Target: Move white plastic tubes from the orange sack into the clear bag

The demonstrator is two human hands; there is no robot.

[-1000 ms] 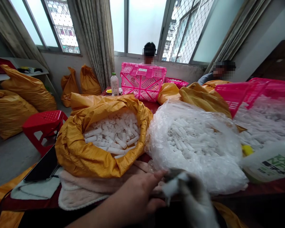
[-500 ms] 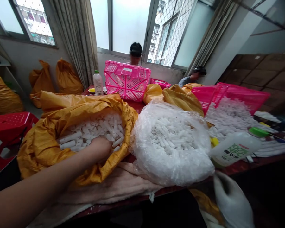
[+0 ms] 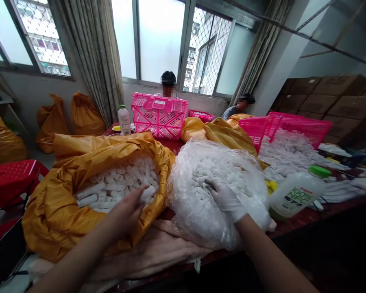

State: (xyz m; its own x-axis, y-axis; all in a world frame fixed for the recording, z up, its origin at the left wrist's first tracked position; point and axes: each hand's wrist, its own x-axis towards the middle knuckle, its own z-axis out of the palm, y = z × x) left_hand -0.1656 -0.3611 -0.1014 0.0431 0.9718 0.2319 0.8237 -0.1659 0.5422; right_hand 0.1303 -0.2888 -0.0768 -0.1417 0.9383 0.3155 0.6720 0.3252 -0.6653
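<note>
My bare left hand (image 3: 129,213) is over the near right side of the orange woven sack (image 3: 45,207). It is closed around a short white tube (image 3: 148,193), whose end shows past the fingers; part of the grip is hidden. Many similar white tubes (image 3: 110,189) fill the sack. On the right, my right hand (image 3: 225,199), in a white glove, reaches into a clear plastic bag (image 3: 189,228). Its fingers are stretched out and slightly apart, with the tips on a heap of smaller white pieces (image 3: 205,169).
A bottle with a green cap (image 3: 301,193) stands right of the clear bag. Behind are a pink crate (image 3: 158,116), another bottle (image 3: 124,120) and two people. More white pieces (image 3: 293,154) lie at right beside pink baskets; a gloved hand (image 3: 364,183) shows at the right edge.
My right hand has risen from low at the right to the pieces in the clear bag. My left hand has lifted slightly from the tubes, with a white tube now showing in it.
</note>
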